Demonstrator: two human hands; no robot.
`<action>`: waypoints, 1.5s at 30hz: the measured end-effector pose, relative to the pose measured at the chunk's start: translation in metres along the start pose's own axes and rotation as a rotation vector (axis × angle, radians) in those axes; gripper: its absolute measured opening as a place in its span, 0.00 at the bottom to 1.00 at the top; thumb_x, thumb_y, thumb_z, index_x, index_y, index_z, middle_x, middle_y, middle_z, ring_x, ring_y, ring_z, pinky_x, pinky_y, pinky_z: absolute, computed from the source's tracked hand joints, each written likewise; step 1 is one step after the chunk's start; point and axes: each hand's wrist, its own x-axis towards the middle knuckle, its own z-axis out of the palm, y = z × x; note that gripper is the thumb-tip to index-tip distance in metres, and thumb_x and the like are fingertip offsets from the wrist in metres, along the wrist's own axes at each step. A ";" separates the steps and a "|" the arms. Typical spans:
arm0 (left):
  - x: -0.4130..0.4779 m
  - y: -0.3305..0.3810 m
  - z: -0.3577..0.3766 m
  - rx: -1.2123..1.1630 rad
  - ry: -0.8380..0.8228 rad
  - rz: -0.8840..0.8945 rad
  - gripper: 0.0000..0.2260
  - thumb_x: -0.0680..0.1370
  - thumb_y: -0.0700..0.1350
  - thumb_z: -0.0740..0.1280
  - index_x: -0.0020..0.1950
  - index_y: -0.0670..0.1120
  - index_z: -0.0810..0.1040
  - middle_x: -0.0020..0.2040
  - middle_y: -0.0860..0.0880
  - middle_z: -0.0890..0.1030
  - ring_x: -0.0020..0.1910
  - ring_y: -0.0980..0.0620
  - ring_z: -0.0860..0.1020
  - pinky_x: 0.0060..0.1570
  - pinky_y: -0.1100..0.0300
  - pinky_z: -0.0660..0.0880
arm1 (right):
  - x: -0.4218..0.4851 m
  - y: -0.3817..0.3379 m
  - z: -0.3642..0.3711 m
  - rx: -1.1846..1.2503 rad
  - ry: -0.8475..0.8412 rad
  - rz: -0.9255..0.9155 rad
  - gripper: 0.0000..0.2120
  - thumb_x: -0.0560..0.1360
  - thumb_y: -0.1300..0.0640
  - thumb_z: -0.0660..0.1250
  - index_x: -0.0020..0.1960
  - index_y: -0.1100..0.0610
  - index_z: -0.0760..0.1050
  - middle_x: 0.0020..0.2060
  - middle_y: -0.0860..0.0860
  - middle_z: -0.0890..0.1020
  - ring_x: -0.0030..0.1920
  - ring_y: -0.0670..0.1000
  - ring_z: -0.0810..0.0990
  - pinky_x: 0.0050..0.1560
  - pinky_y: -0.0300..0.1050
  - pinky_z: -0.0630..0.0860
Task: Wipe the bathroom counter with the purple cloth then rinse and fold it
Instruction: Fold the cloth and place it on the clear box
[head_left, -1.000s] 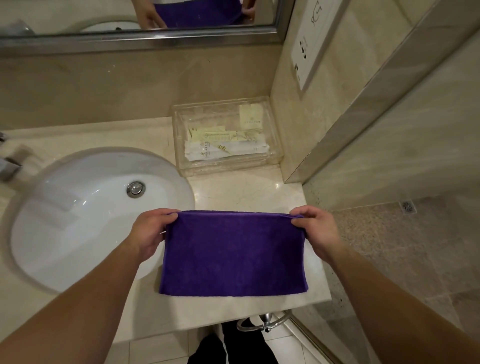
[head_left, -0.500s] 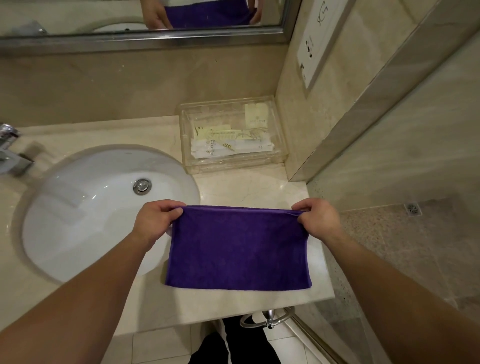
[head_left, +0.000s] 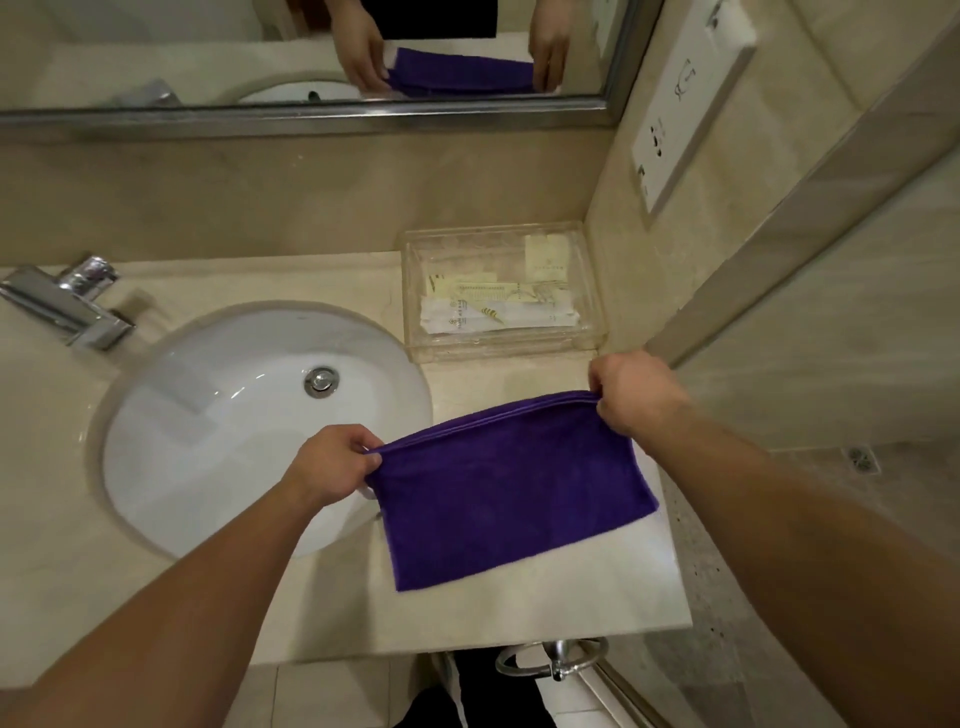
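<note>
folding looks to be the step in hand: left hand (head_left: 332, 464) and right hand (head_left: 631, 393) each pinch a top corner of the purple cloth (head_left: 511, 486), already doubled, hanging over the worktop (head_left: 571, 603) beside the sink (head_left: 249, 415). next move likely calls for bringing the corners together squarely.

Print on the packets (head_left: 498, 312) (in the clear box (head_left: 592, 291)) is unreadable

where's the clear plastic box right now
In the head view the clear box sits on the counter in the back right corner, right of the sink and beyond the purple cloth.
</note>
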 end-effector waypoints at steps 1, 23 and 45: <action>-0.003 -0.006 0.002 -0.034 0.002 -0.026 0.07 0.78 0.35 0.67 0.44 0.45 0.82 0.34 0.48 0.86 0.32 0.48 0.85 0.45 0.54 0.78 | 0.005 -0.011 -0.001 -0.118 0.003 -0.083 0.13 0.76 0.65 0.63 0.58 0.56 0.79 0.55 0.57 0.82 0.55 0.60 0.81 0.53 0.50 0.79; -0.048 -0.028 0.010 -0.184 0.039 -0.213 0.04 0.76 0.36 0.68 0.42 0.42 0.81 0.40 0.44 0.84 0.34 0.49 0.81 0.27 0.64 0.71 | -0.076 -0.037 0.074 0.070 -0.021 -0.207 0.09 0.82 0.52 0.57 0.57 0.51 0.75 0.46 0.50 0.82 0.41 0.52 0.78 0.40 0.46 0.71; -0.105 -0.115 0.029 -0.150 -0.037 -0.171 0.06 0.76 0.38 0.69 0.49 0.36 0.81 0.35 0.42 0.82 0.28 0.47 0.76 0.30 0.60 0.70 | -0.255 -0.126 0.199 1.544 -0.460 0.732 0.07 0.76 0.57 0.71 0.50 0.60 0.77 0.37 0.55 0.77 0.33 0.51 0.72 0.40 0.47 0.79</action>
